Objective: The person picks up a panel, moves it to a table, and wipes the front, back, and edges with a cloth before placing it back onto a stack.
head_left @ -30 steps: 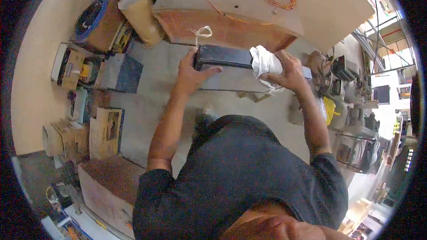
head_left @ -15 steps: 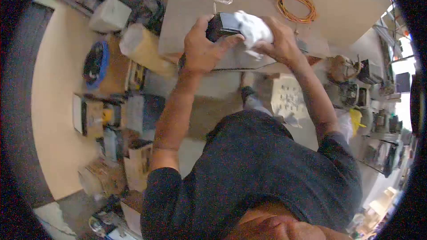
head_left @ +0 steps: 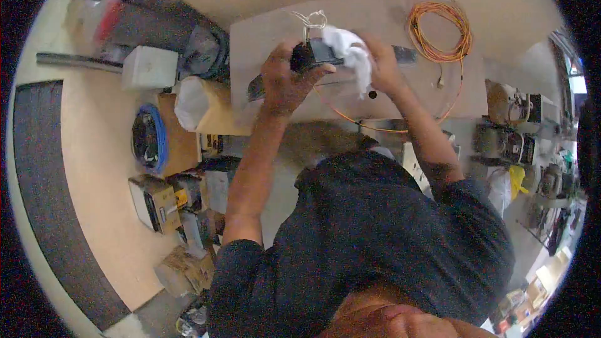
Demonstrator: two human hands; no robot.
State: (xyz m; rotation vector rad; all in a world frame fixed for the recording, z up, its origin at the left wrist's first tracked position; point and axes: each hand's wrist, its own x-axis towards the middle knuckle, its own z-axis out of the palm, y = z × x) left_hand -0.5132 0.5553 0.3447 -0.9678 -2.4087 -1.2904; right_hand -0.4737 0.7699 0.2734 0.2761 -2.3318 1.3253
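My left hand (head_left: pixel 285 84) grips a black boxy device (head_left: pixel 323 52) by its left end, thumb along the near side. A thin white cord (head_left: pixel 315 20) shows just beyond the device, in a loose loop. Bunched in my right hand (head_left: pixel 384 66) is a white cloth (head_left: pixel 354 53), which lies against the device's right end and hangs down toward me. The fingers of my right hand are partly hidden behind the cloth. Both hands are over the tabletop (head_left: pixel 400 97), with a long dark flat piece (head_left: pixel 405 56) lying behind them.
A coiled orange cable (head_left: pixel 441 31) lies at the table's right, one strand running along the front edge. To the left are a white box (head_left: pixel 150 67), a large paper roll (head_left: pixel 194 103) and a blue-rimmed round container (head_left: pixel 161 138). Cluttered equipment (head_left: pixel 507 103) stands at right.
The view has shifted, showing more of the table and the orange cable's loose strand. Both hands still hold the device and cloth; the cloth now hangs lower over the device's right end.
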